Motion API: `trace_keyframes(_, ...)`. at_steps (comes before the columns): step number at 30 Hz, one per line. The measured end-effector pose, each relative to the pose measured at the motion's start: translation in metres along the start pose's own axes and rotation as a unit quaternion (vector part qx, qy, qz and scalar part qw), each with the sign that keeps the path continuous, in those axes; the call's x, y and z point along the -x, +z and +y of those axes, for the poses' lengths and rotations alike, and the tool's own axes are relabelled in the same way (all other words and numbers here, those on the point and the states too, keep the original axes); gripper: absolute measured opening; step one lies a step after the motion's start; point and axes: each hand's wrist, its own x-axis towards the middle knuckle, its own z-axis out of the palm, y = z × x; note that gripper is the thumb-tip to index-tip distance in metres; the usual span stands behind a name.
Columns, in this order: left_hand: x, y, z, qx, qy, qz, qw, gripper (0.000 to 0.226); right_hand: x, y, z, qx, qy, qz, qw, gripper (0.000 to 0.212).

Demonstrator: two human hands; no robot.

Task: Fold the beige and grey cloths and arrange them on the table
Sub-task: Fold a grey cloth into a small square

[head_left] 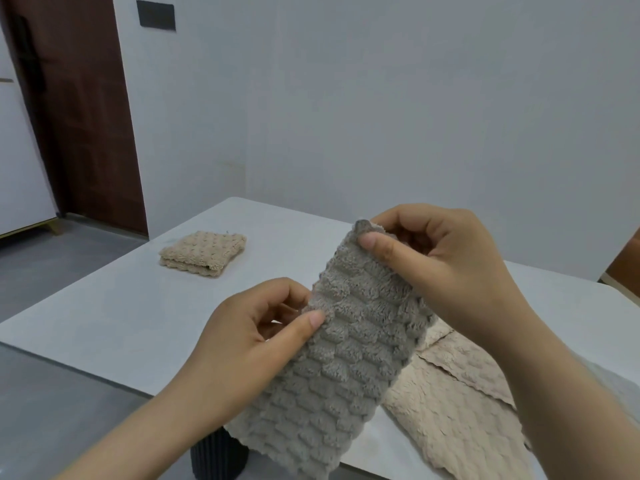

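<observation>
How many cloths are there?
3 at least. A folded beige cloth lies far across the table. A grey cloth is pinched by the left hand and right hand. Loose beige cloth lies on the table nearer, at right; its overlapping layers may be two cloths.

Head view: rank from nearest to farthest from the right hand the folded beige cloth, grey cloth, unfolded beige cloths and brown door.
1. grey cloth: pinched by the right hand at its top corner.
2. unfolded beige cloths: on the table, just under that wrist.
3. folded beige cloth: far left of the table.
4. brown door: back left, beyond the table.
</observation>
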Motion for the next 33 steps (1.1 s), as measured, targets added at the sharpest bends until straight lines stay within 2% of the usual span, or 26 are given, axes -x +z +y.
trace_keyframes(9, 0.004, -0.002, -0.012, -0.040, -0.001, -0.020, 0.999, 0.034, 0.000, -0.002, 0.008, 0.002, 0.008, 0.033, 0.999, 0.010)
trace_keyframes(15, 0.010, 0.001, -0.023, -0.072, -0.010, -0.066, 0.995, 0.020, -0.001, -0.005, 0.013, 0.000, 0.016, 0.052, 0.999, 0.009)
trace_keyframes(19, 0.013, 0.006, -0.034, -0.111, -0.011, -0.090, 0.990, 0.041, 0.001, -0.008, 0.018, -0.003, 0.027, 0.070, 0.997, 0.007)
trace_keyframes(33, 0.019, 0.008, -0.072, -0.128, -0.048, -0.153, 0.979, 0.047, 0.007, -0.023, 0.039, 0.020, 0.058, 0.117, 0.991, 0.007)
